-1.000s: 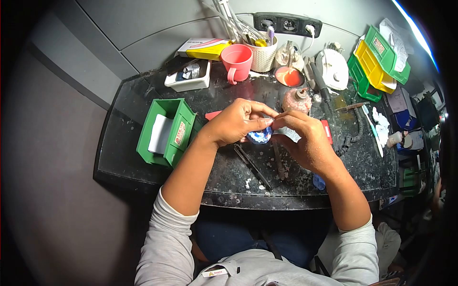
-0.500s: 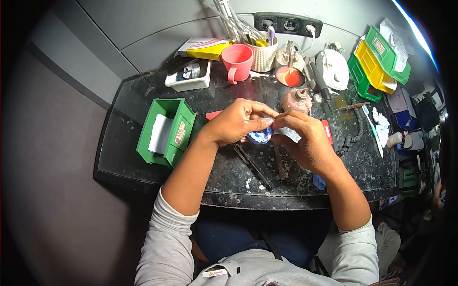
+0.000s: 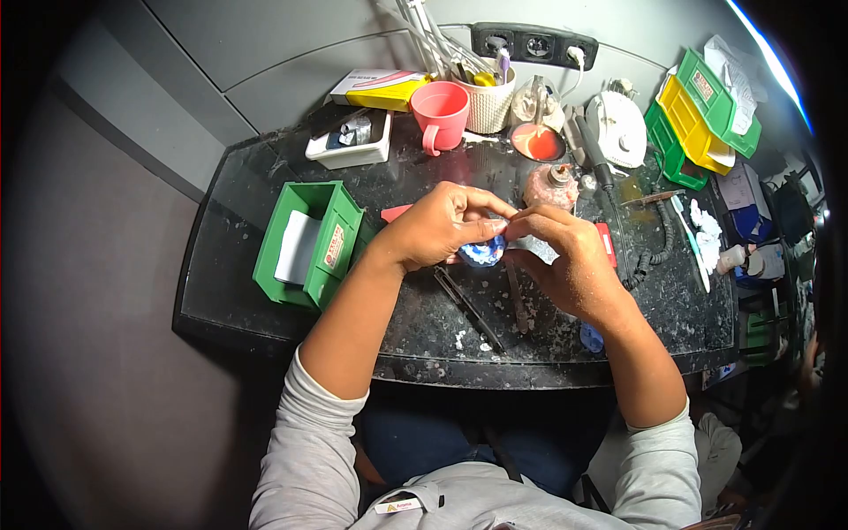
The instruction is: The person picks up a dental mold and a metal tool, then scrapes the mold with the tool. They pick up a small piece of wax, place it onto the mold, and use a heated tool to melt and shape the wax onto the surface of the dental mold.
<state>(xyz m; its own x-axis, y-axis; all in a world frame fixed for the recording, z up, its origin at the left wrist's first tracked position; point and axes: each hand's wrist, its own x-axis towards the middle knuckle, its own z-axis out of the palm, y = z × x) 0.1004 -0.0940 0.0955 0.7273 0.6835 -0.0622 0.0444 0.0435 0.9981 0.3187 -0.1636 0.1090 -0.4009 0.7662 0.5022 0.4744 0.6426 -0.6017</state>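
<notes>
Hardly anything has moved since the earlier frame: both hands keep the same pose, and only the view has shifted very slightly. A badge (image 3: 397,506) on the person's shirt carries a word that looks like "Aroma", though its letters are blurred. Printed labels show on the green bin (image 3: 329,281) near the bench's (image 3: 221,265) left edge and on the stacked bins (image 3: 698,119) towards its far right corner; neither can be read. The yellow, white and pink box (image 3: 375,90) by the far edge bears print too small to read.

The blue-and-white piece (image 3: 481,252) is rounded, mottled and bumpy, partly covered by fingers. It is held over the middle of the bench, beyond the black tool (image 3: 468,309) lying near the front edge. Left hand (image 3: 433,231) has thumb and fingers closed on it; right hand (image 3: 570,256) reaches its upper right side with curled fingertips, but how firmly they pinch I cannot tell.
</notes>
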